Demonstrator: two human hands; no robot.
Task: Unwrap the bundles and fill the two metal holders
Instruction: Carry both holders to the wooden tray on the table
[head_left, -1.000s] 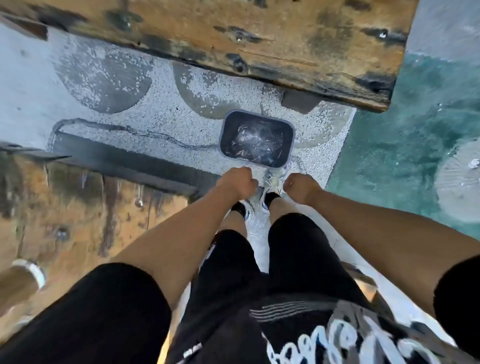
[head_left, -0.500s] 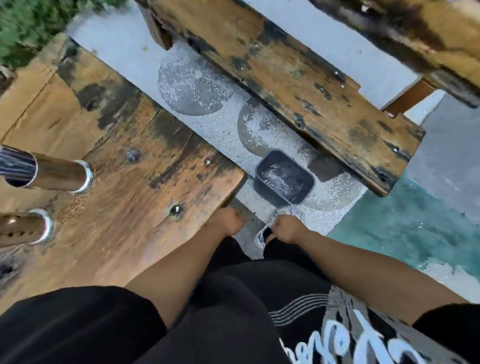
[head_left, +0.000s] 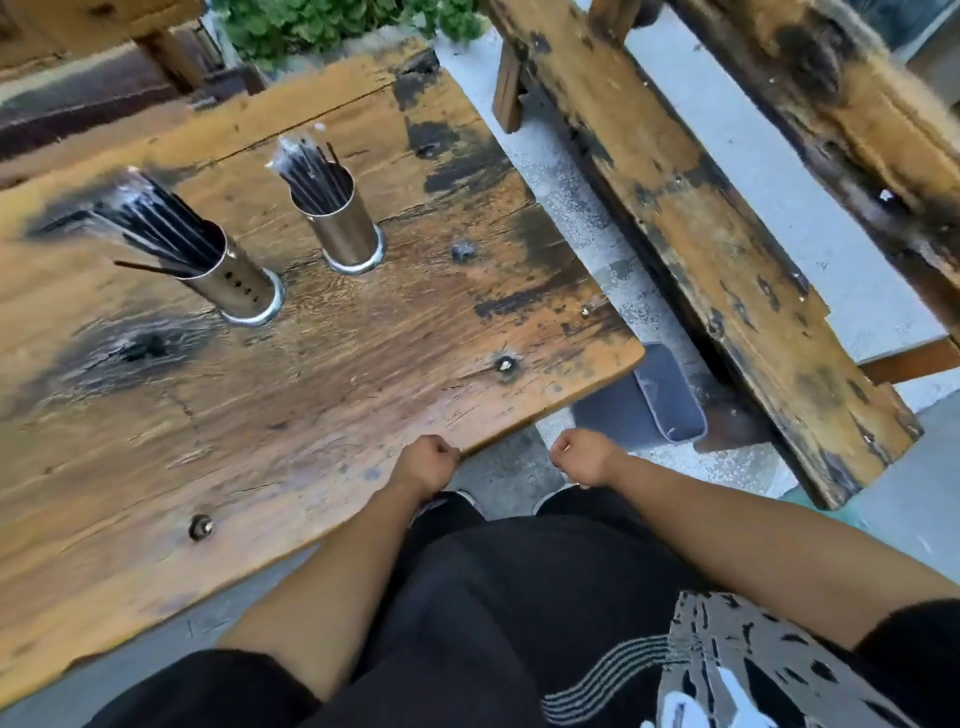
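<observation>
Light, stiff black sticks (head_left: 156, 228), likely best gripped mid-bundle, are seen filling two metal holders (head_left: 345, 234) on the table (head_left: 363, 364), while the left hand (head_left: 426, 460) and right hand (head_left: 579, 457) are held fisted, apparently empty.

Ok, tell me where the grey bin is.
In the head view, the grey bin sits on the ground at right, between the table corner and the wooden bench.
</observation>
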